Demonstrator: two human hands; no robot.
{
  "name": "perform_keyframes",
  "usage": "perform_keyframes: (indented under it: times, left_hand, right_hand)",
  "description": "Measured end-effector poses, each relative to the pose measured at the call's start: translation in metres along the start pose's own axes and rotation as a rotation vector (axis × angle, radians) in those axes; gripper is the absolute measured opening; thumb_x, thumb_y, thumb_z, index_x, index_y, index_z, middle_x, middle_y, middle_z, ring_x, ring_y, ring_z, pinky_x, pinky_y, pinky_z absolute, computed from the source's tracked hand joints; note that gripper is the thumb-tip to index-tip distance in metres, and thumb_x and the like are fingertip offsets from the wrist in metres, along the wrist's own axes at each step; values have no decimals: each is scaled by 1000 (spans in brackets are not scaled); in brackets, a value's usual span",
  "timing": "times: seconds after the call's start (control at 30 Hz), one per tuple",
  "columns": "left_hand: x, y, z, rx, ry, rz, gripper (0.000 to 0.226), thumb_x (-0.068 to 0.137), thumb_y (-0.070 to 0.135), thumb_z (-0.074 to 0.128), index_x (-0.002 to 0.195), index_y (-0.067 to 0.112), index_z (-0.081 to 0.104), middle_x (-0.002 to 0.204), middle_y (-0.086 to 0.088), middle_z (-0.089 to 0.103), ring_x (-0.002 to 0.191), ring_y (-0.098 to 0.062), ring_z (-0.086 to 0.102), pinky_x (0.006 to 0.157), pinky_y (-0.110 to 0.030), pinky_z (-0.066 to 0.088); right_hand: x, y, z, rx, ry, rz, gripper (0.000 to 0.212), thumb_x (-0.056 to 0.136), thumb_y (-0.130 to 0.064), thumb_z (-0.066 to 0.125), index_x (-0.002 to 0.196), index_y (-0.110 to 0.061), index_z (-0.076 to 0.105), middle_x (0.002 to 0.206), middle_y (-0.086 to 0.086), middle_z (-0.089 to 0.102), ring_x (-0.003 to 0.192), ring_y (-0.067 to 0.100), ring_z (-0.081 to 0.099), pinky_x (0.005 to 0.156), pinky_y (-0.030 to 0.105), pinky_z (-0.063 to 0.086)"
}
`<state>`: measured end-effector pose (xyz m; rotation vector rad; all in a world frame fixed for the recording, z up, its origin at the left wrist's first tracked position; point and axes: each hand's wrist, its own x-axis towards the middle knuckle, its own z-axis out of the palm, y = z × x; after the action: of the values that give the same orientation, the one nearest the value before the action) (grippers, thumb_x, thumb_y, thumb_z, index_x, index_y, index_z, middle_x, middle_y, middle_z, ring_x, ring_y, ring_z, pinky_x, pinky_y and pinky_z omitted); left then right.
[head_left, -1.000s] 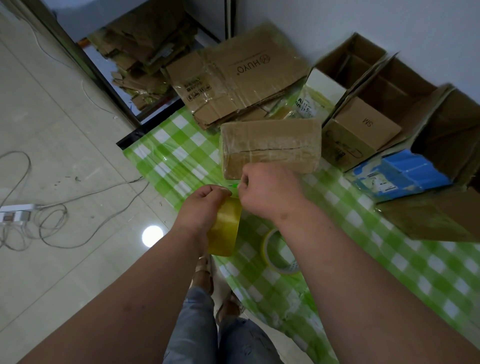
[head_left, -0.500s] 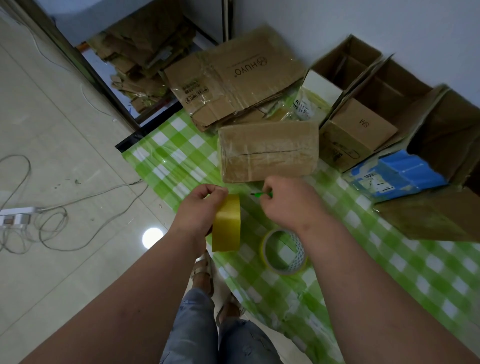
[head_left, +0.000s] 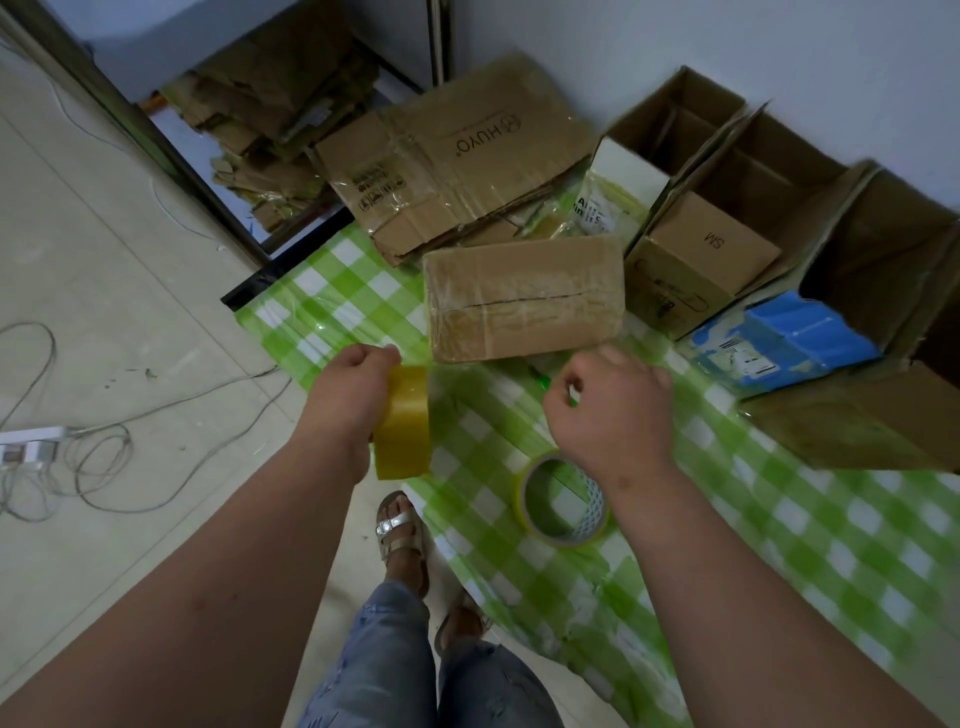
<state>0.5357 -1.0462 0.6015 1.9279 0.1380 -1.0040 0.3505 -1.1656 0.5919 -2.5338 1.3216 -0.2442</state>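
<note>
My left hand (head_left: 348, 395) grips a yellow roll of packing tape (head_left: 405, 421) on edge, just off the table's near-left corner. My right hand (head_left: 608, 415), fingers curled, pinches a small green bit (head_left: 543, 383) that looks like the tape's end, held apart from the roll above the green checked tablecloth (head_left: 779, 519). Just beyond both hands lies a sealed, tape-wrapped cardboard box (head_left: 524, 296). A second, nearly spent tape roll (head_left: 558, 540) lies flat on the cloth beneath my right wrist.
Flattened cardboard (head_left: 457, 156) and several open cartons (head_left: 701, 249) line the wall behind the box. A blue packet (head_left: 789, 338) lies at the right. A power strip with loose cables (head_left: 31, 447) sits on the floor at the left. My sandalled foot (head_left: 397, 530) stands by the table edge.
My right hand has moved right, away from the roll, taking the green bit with it. My left hand has kept the roll almost in place.
</note>
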Motion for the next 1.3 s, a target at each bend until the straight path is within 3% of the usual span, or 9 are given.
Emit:
perform_keyframes:
  times: [0.1, 0.2, 0.3, 0.43, 0.53, 0.8, 1.0, 1.17, 1.3]
  left_hand:
    - [3, 1, -3, 54, 69, 59, 13, 88, 43, 65, 83, 32, 60, 105, -8, 61, 103, -39, 60, 92, -58, 52]
    - [2, 0, 4, 74, 52, 177, 18, 84, 45, 71, 93, 36, 58, 104, -1, 58, 93, -30, 59, 77, -44, 54]
    - [-1, -3, 10, 133, 30, 282, 37, 79, 43, 76, 107, 39, 50, 99, 2, 58, 83, -21, 59, 65, -35, 50]
    - [1, -9, 12, 252, 31, 367, 55, 72, 39, 81, 110, 42, 42, 94, 8, 59, 75, -10, 62, 59, -35, 55]
    - [4, -8, 14, 379, 68, 419, 61, 69, 44, 82, 109, 44, 37, 88, 16, 55, 62, 5, 59, 47, -21, 43]
    - [12, -6, 25, 524, 164, 466, 60, 71, 54, 73, 111, 37, 32, 96, 3, 62, 71, -19, 64, 58, -32, 48]
    - [19, -8, 25, 551, 206, 512, 52, 78, 47, 69, 112, 36, 32, 103, 1, 60, 81, -24, 61, 61, -31, 41]
    - [21, -5, 25, 548, 196, 527, 46, 82, 54, 63, 112, 35, 34, 104, 2, 59, 81, -23, 60, 54, -27, 35]
    - [21, -5, 25, 544, 191, 543, 41, 86, 56, 57, 112, 33, 35, 103, 0, 59, 81, -24, 59, 59, -30, 39]
  right_hand:
    - [5, -13, -2, 79, 253, -68, 34, 75, -42, 61, 96, -16, 66, 101, 6, 55, 98, 29, 49, 83, 38, 34]
    - [19, -23, 2, -6, 145, -63, 73, 71, -62, 60, 133, -25, 50, 142, 12, 37, 133, 36, 30, 105, 55, 27]
    - [30, -31, 12, -100, 41, -110, 100, 66, -79, 53, 151, -32, 26, 161, 9, 11, 147, 40, 6, 114, 61, 9]
    - [36, -35, 26, -145, 25, -118, 107, 66, -84, 49, 154, -33, 17, 164, 7, 4, 148, 41, 1, 115, 62, 3]
    - [41, -37, 29, -153, 43, -114, 109, 66, -81, 57, 154, -31, 17, 163, 10, 6, 147, 42, 3, 115, 61, 2]
    - [40, -44, 35, -119, 39, -103, 105, 71, -65, 66, 155, -25, 16, 162, 13, 6, 147, 41, 2, 115, 57, -2]
    - [55, -33, 2, 52, 117, -65, 78, 60, -42, 50, 136, -28, 40, 149, 8, 34, 135, 36, 27, 107, 56, 20]
    - [75, -10, -10, 20, -96, 22, 117, 61, -24, 73, 149, -42, -1, 161, -5, -9, 148, 34, 2, 115, 57, 7]
    - [87, -6, -15, 63, -158, 18, 131, 59, -18, 81, 147, -47, -12, 155, -10, -7, 142, 33, 23, 112, 53, 23]
